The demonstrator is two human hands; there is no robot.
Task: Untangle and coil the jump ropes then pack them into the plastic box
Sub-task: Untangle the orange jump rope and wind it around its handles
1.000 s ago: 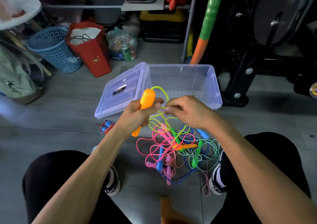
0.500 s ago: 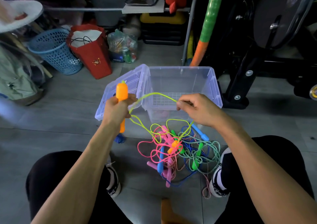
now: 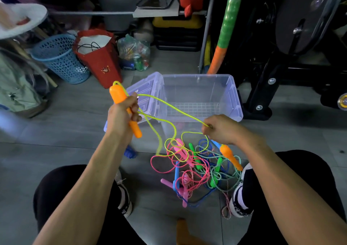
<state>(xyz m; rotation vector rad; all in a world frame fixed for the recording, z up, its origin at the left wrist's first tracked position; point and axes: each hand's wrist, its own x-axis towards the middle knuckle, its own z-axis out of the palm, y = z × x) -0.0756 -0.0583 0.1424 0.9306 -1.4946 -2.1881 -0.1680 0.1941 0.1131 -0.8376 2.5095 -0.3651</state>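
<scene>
plastic box (image 3: 232, 96) open, holds no ropes | jump ropes (image 3: 195, 167) tangled on floor

Second orange handle (image 3: 230, 155) now apparently clear of the tangle (image 3: 195, 167).

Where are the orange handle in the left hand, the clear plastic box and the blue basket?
orange handle (image 3: 118, 94): head view, on its thick upper end above the fist.
plastic box (image 3: 231, 96): head view, on its right wall.
blue basket (image 3: 62, 60): head view, on its perforated side.
</scene>
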